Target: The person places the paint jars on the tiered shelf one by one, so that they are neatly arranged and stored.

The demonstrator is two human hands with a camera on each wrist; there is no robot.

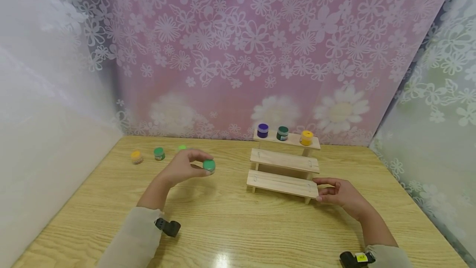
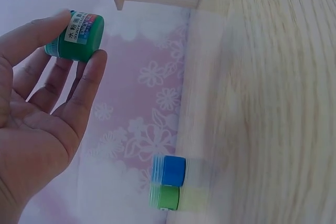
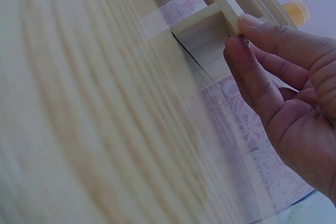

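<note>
1. Pinching a small, round green paint jar with a printed label [image 2: 86, 35], the left hand [image 1: 182, 168] had its thumb on one side and its fingertips on the other, spread only as wide as the jar.
2. That jar was held roughly upright above the light wood-grain table [image 1: 230, 235], clear of the surface and to the left of a three-tier stand of pale wooden boards [image 1: 284, 160].
3. The right hand [image 1: 343, 195] gripped the right end of the stand's lowest board between thumb and fingers, its fingers bent and nearly closed on the edge.
4. On the stand's top tier, three jars stood in a spaced row: a purple one [image 1: 262, 130] at the left, a dark green one [image 1: 282, 133] in the middle and a yellow one [image 1: 306, 137] at the right.
5. On the table's far left, an orange-yellow jar [image 1: 136, 157] stood near another green jar [image 1: 159, 154].
6. Farther right, behind the left hand, was a light green jar [image 1: 182, 147], mostly hidden from the head view; the left wrist view showed it next to a bright blue jar [image 2: 174, 170].
7. A pink curtain with white flowers [image 1: 223, 53] hung behind the table.
</note>
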